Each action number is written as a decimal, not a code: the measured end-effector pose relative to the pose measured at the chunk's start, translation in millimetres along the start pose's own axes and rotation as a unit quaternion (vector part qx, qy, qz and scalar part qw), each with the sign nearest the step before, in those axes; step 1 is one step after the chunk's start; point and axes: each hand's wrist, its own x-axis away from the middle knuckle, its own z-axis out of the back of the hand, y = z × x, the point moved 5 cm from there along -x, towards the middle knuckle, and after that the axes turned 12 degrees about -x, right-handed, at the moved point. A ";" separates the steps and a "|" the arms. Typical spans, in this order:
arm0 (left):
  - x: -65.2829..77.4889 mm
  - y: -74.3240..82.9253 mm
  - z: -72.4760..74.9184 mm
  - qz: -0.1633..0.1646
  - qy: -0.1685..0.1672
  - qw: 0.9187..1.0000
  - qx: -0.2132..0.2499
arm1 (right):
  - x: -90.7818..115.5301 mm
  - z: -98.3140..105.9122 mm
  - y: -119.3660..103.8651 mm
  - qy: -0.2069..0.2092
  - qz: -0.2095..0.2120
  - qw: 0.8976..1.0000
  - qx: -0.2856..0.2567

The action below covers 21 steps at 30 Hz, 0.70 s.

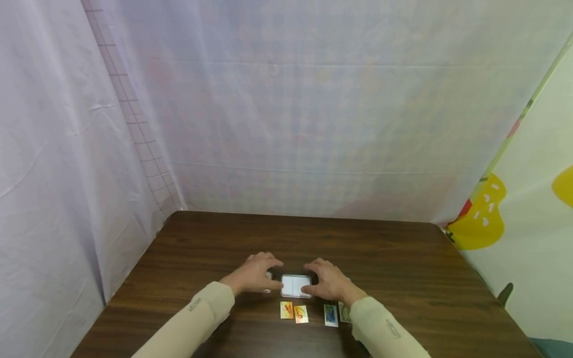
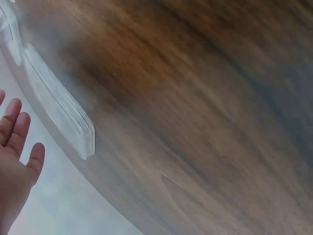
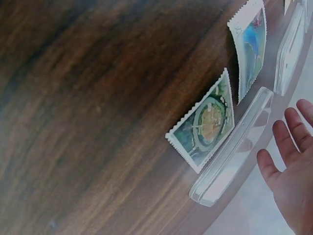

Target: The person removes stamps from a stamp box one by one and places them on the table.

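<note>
A flat, clear plastic case point(image 1: 293, 285) with a white inside lies on the table between the two hands. My left hand point(image 1: 254, 273) is on its left side, thumb and fingers apart and nothing between them. From the right, my right hand point(image 1: 330, 281) faces it the same way, its thumb tip overlapping the case's right edge in the head view. Under the left hand another clear case point(image 2: 61, 100) partly shows. Beside the right hand lies a third clear case point(image 3: 232, 152), mostly hidden by that hand in the head view.
Nearer the person lie two orange-yellow stamps point(image 1: 286, 310), a blue stamp point(image 1: 331, 315) and a green stamp point(image 3: 208, 125) with toothed edges, the green one right at a case. The brown wooden table point(image 1: 215, 238) is bordered by hanging pale curtains point(image 1: 304, 124).
</note>
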 end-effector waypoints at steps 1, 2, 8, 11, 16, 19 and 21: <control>0.8 -0.9 0.8 -0.002 0.001 1.000 0.003 | 0.0 0.5 -0.6 0.003 0.003 1.000 -0.001; 1.6 -2.0 1.6 -0.003 0.002 1.000 0.004 | 0.0 0.8 -1.2 0.005 0.006 1.000 0.000; 7.3 -10.3 6.0 0.003 0.004 1.000 0.016 | 0.2 1.4 -3.8 0.016 0.018 1.000 -0.003; 10.4 -14.0 8.6 0.000 0.011 1.000 0.022 | 1.1 1.4 -5.8 0.019 0.027 0.999 -0.006; 16.3 -19.2 10.3 -0.006 0.018 0.999 0.027 | 1.7 0.8 -9.3 0.024 0.044 0.999 -0.011; 20.1 -22.0 10.3 -0.007 0.020 0.999 0.027 | 1.6 0.0 -11.1 0.025 0.050 0.998 -0.016; 22.3 -23.8 10.7 -0.007 0.023 0.999 0.026 | 1.5 -1.0 -12.2 0.023 0.051 0.998 -0.020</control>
